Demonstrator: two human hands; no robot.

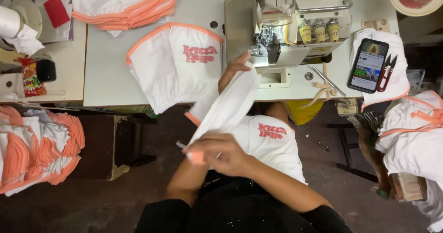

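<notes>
At nine o'clock from your hands, a heap of white cloth pieces with orange trim (39, 145) hangs over a low surface. At eleven o'clock, a flat white garment with orange binding and a pink print (177, 64) lies on the pale grey worktable (106, 62), with a folded stack of white and orange pieces (124, 2) beyond it.

Your left hand (233, 71) reaches up towards twelve o'clock, its fingers gripping the upper end of a long white fabric strip (226, 108) just beside the needle area of the cream overlock sewing machine (295, 25). Your right hand (221, 152) sits lower, at six o'clock, fingers pinched closed on the strip's bottom end, where an orange edge shows. The strip runs taut and slanted between both hands, above a white printed garment (272, 143) draped over your lap.

At two o'clock, a black smartphone (368, 65) and red thread snips (386, 74) rest on a white cloth. At three o'clock lies a pile of white garments with orange straps (415, 131).
</notes>
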